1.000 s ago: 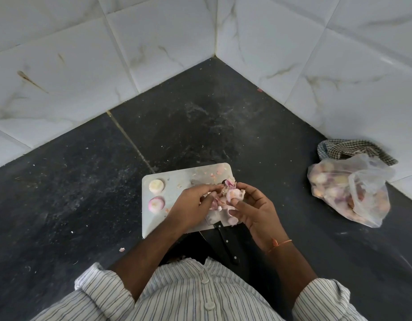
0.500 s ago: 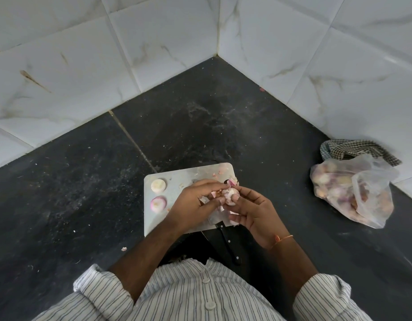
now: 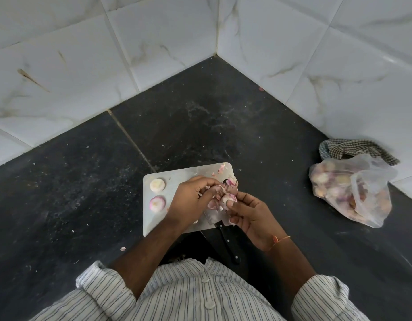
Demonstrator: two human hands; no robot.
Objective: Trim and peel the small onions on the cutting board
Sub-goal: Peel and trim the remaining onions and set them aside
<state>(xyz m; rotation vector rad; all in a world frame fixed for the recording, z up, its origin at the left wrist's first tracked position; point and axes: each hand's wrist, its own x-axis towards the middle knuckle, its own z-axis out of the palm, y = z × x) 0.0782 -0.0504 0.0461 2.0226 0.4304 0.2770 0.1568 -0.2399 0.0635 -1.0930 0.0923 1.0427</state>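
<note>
Head view: striped shirt (image 3: 195,295) nearest, both forearms angled in over the cutting board (image 3: 158,218). Right hand (image 3: 253,216) palm up, fingers curled round a small onion (image 3: 227,198), thumb on it. Left hand (image 3: 191,200) knuckles up, fingertips pinching loose skin (image 3: 217,189) beside the onion. Knife (image 3: 223,237) lies under the hands, black handle toward the person, blade on the board. Two peeled onions (image 3: 157,193) on the board's left side. Onion's axis: cannot tell. Dark stone counter (image 3: 200,126), bag of onions (image 3: 348,193) and checked cloth (image 3: 353,149) far right, white tiled corner walls (image 3: 154,42) beyond

small onion (image 3: 227,198) between both hands
</note>
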